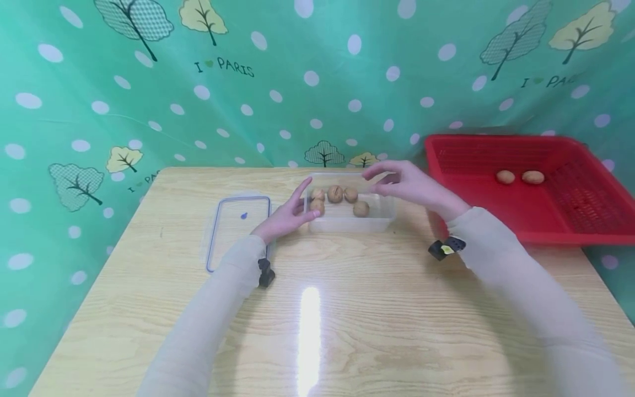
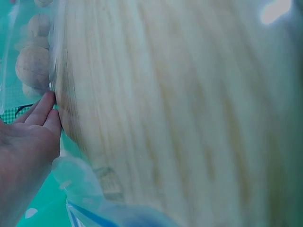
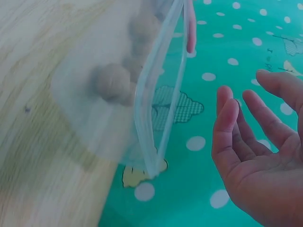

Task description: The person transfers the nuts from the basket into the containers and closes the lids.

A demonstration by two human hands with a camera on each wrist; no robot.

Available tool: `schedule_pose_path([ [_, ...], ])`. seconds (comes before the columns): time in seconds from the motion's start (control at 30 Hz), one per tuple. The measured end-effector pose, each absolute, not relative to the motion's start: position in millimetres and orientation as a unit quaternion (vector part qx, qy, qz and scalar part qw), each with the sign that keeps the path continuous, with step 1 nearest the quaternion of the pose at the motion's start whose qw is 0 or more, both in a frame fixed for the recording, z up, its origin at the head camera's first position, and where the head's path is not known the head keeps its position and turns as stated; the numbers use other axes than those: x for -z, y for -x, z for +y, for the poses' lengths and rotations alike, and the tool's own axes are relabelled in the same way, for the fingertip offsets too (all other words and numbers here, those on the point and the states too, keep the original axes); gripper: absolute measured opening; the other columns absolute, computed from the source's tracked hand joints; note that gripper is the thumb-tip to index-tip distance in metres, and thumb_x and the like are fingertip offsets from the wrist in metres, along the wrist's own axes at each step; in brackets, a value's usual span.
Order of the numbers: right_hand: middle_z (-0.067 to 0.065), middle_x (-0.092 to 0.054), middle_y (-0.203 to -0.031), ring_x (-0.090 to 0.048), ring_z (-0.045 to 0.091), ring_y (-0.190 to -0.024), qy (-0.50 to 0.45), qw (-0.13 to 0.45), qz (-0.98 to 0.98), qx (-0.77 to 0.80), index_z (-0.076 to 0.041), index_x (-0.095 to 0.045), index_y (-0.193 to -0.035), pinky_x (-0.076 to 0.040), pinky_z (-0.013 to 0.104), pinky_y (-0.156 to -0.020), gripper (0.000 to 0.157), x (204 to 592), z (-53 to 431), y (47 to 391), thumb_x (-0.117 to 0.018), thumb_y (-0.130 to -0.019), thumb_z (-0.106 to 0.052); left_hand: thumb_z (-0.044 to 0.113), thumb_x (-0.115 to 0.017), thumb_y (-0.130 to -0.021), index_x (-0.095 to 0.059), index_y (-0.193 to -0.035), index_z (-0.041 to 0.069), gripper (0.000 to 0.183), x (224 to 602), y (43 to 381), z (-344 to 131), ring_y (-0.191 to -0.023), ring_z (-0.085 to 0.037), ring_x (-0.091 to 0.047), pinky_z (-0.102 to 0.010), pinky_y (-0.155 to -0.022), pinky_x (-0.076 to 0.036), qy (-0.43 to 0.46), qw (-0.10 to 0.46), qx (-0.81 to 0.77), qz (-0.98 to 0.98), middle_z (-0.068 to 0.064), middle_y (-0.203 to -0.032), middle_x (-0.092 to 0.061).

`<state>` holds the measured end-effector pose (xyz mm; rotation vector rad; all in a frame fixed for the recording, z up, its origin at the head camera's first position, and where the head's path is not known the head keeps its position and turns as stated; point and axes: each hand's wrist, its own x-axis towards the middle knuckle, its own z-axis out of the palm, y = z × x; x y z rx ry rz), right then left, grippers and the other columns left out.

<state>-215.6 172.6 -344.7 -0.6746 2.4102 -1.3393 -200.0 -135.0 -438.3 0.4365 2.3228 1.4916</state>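
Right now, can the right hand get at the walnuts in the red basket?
Likely yes: the right hand is empty, the basket stands close on that side, and nothing covers its walnuts.

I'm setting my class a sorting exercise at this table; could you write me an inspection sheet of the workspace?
Surface: pale wood-grain table, with a bright strip of glare toward the front.
Job's things: clear box without its lid on, five walnuts visible inside; blue-edged lid flat to its left; red basket at the right, two more walnuts visible inside.
Clutter: one small dark speck near the box.
Hands: left hand touches the box's left end; right hand is by its right end, holding nothing visible.
Cables: nothing seen.
Surroundings: green curtain behind, with pale dots and printed trees.
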Motion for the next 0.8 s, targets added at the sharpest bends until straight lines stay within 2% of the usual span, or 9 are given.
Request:
schedule_pose_path([
  [0.2, 0.008, -0.06, -0.123, -0.061, 0.027, -0.106, 0.218, 0.14, 0.86, 0.44, -0.008, -0.06, -0.127, -0.049, 0.044, -0.092, 0.035, 334.7, 191.7, 211.2, -0.066, -0.092, -0.015, 0.035, -0.064, -0.094, -0.002, -0.153, 0.044, 0.087, 439.5, 199.6, -135.4, -0.134, -0.038, -0.036, -0.054, -0.104, -0.037, -0.153, 0.163, -0.521, 0.823, -0.025, -0.152, -0.025],
  [0.33, 0.007, -0.06, -0.123, -0.061, 0.023, -0.106, 0.203, 0.129, 0.879, 0.413, -0.011, -0.06, -0.127, -0.05, 0.037, -0.089, 0.037, 325.3, 205.3, 206.1, -0.067, -0.092, -0.02, 0.035, -0.064, -0.094, -0.002, -0.153, 0.045, 0.086, 439.0, 199.7, -136.3, -0.134, -0.039, -0.036, -0.052, -0.103, -0.038, -0.153, 0.165, -0.514, 0.828, -0.027, -0.152, -0.025],
  [0.47, 0.003, -0.059, -0.123, -0.06, 0.02, -0.105, 0.184, 0.117, 0.892, 0.397, -0.013, -0.06, -0.128, -0.05, 0.026, -0.085, 0.038, 315.4, 218.0, 202.8, -0.068, -0.092, -0.025, 0.031, -0.063, -0.095, -0.001, -0.155, 0.038, 0.087, 429.7, 197.3, -135.9, -0.135, -0.041, -0.034, -0.053, -0.104, -0.036, -0.151, 0.175, -0.518, 0.824, -0.029, -0.152, -0.022],
  [0.63, 0.003, -0.056, -0.125, -0.055, 0.019, -0.108, 0.159, 0.099, 0.902, 0.388, -0.015, -0.058, -0.13, -0.048, 0.021, -0.082, 0.042, 304.7, 234.3, 202.6, -0.067, -0.092, -0.03, 0.025, -0.063, -0.095, -0.001, -0.157, 0.029, 0.087, 413.8, 191.0, -134.6, -0.135, -0.044, -0.032, -0.055, -0.105, -0.035, -0.154, 0.185, -0.524, 0.817, -0.031, -0.152, -0.019],
  [0.8, 0.004, -0.056, -0.125, -0.054, 0.017, -0.108, 0.134, 0.094, 0.905, 0.394, -0.016, -0.057, -0.132, -0.05, 0.02, -0.082, 0.045, 299.6, 252.4, 204.8, -0.066, -0.092, -0.034, 0.03, -0.064, -0.095, -0.001, -0.155, 0.037, 0.087, 426.5, 196.0, -136.1, -0.135, -0.042, -0.032, -0.056, -0.103, -0.037, -0.155, 0.177, -0.524, 0.819, -0.028, -0.154, -0.018],
])
